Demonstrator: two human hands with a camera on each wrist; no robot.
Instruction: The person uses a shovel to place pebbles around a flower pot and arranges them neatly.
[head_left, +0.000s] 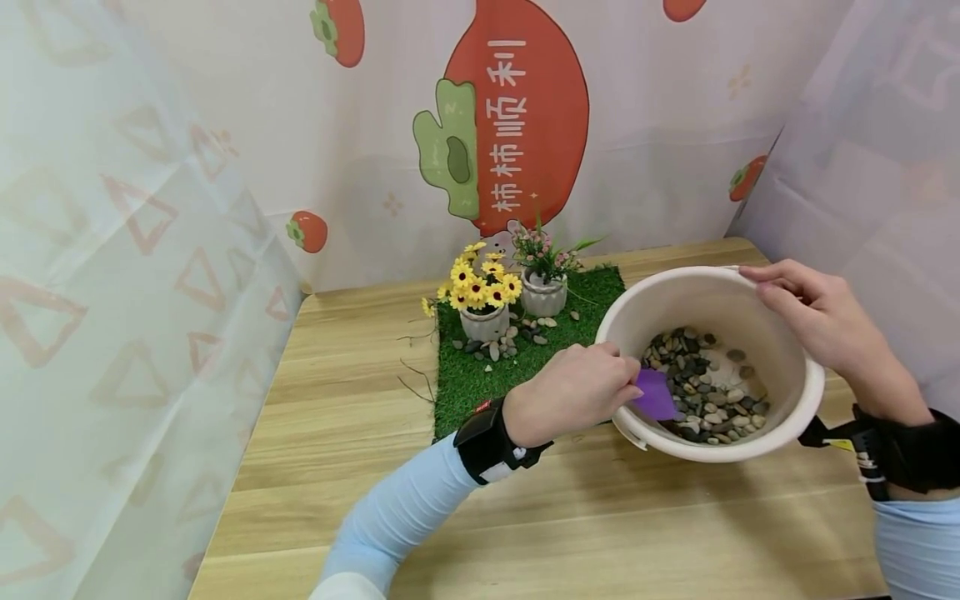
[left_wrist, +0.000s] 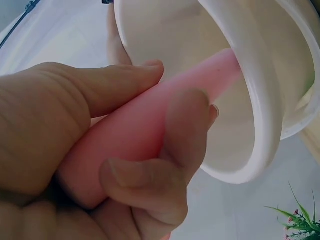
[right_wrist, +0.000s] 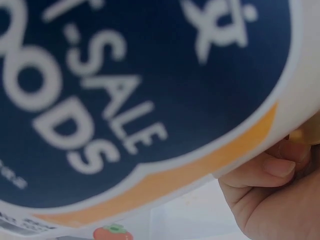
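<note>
A white bucket (head_left: 712, 283) leans with its mouth toward me, pebbles (head_left: 708, 400) gathered along its lower inner side. My right hand (head_left: 832, 321) grips the rim at the upper right; in the right wrist view the bucket's dark blue printed label (right_wrist: 165, 100) fills most of the picture. My left hand (head_left: 573, 392) holds a small shovel by its pink handle (left_wrist: 130, 135), fingers wrapped around it. The shovel's purple blade (head_left: 656, 396) reaches inside the bucket over the near left rim, beside the pebbles. Its tip is hard to make out.
Left of the bucket lies a green turf mat (head_left: 480, 400) on the wooden table (head_left: 337, 433). On it stand a pot of yellow flowers (head_left: 483, 321) and a pot of pink flowers (head_left: 543, 296), with loose pebbles (head_left: 495, 346) around them. A printed curtain (head_left: 360, 167) hangs behind.
</note>
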